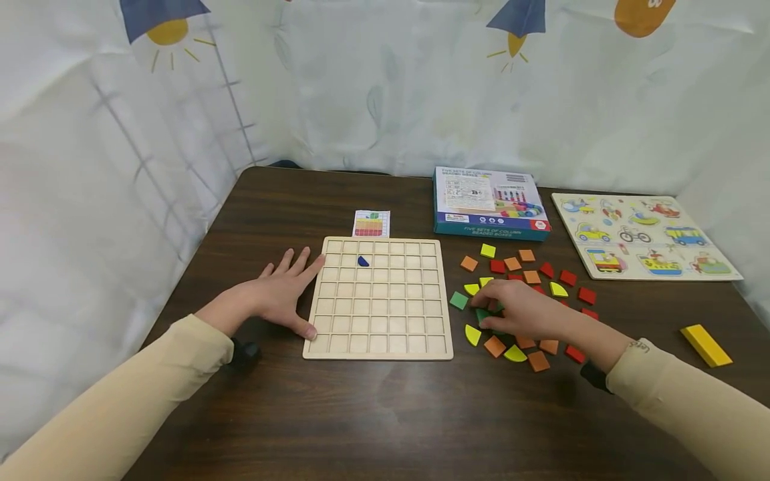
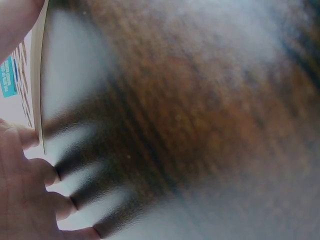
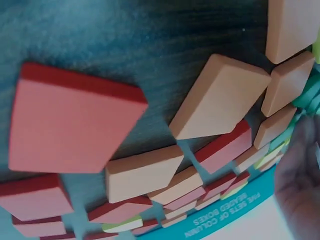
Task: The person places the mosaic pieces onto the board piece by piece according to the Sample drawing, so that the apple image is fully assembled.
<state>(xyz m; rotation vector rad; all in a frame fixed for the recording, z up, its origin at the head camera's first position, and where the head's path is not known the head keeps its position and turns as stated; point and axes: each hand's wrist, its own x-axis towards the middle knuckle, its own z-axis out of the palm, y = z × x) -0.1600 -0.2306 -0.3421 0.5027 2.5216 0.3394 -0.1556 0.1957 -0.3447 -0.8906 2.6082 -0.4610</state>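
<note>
A wooden grid board (image 1: pixel 379 314) lies on the dark table, and a single blue piece (image 1: pixel 363 261) sits in a cell near its top left. My left hand (image 1: pixel 287 288) lies flat beside the board's left edge (image 2: pixel 40 75), fingers (image 2: pixel 35 172) spread, thumb against the lower corner. My right hand (image 1: pixel 508 308) hovers low over a pile of red, orange, yellow and green pieces (image 1: pixel 529 277). Its curled fingers pinch a dark green piece (image 1: pixel 483 314). In the right wrist view, red (image 3: pixel 70 120) and orange (image 3: pixel 220 95) pieces fill the frame, with the fingers (image 3: pixel 300 165) at the right.
A small pattern card (image 1: pixel 371 223) lies just behind the board. A teal toy box (image 1: pixel 490 204) and a vehicle peg puzzle (image 1: pixel 644 234) sit at the back right. A yellow block (image 1: pixel 706 345) lies near the right edge. A printed fabric backdrop encloses the table.
</note>
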